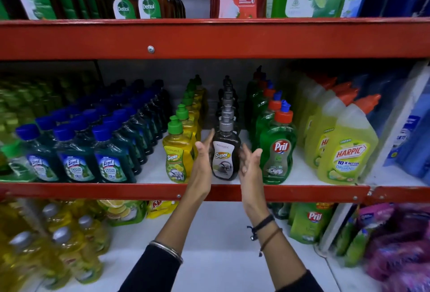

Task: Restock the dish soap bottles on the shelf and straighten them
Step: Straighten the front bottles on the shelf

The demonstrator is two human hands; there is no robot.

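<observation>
A dark dish soap bottle (225, 157) with a grey pump cap stands at the front of its row on the middle shelf (232, 192). My left hand (202, 163) is flat beside its left side and my right hand (250, 166) beside its right side, fingers extended and apart; neither grips it. Whether the palms touch the bottle is unclear. Left of it runs a row of yellow dish soap bottles (178, 154) with green caps. To the right is a row of green Pril bottles (277, 154) with orange caps.
Blue-capped dark green cleaner bottles (76, 157) fill the shelf's left part and yellow-green Harpic bottles (346, 152) the right. The red beam of the upper shelf (209, 38) hangs above. Yellow bottles and refill pouches (311, 222) sit on the shelf below.
</observation>
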